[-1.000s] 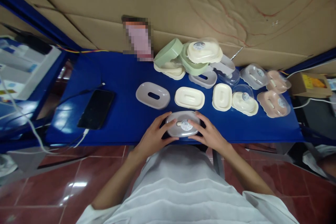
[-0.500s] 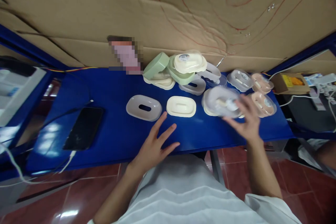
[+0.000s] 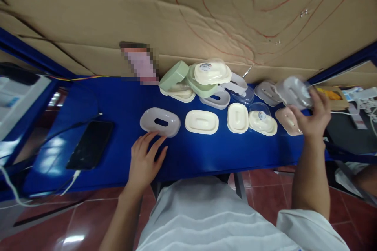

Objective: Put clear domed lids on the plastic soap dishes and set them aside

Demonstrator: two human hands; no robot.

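Observation:
My right hand [image 3: 315,115] grips a grey soap box [image 3: 294,92] with a clear cover, held up at the right end of the table and slightly blurred. Beneath it lies a pink soap box [image 3: 288,121], with another grey soap box [image 3: 267,93] just behind. My left hand [image 3: 145,159] is open, fingertips at the near edge of a grey oval piece with a slot [image 3: 166,119]. Right of that piece is a cream oval tray [image 3: 202,121]. Farther right, a second cream tray [image 3: 238,118] stands beside a cream soap box [image 3: 263,122].
Green and cream box parts [image 3: 203,82] are piled at the back against the cardboard wall [image 3: 88,19]. A black phone [image 3: 90,145] with a white cable lies on the blue table [image 3: 191,157] at left. A carton [image 3: 338,100] stands beyond the right end.
My right hand has carried the grey soap box rightward, uncovering the cream tray and cream soap box. My left hand has shifted left to the grey slotted piece.

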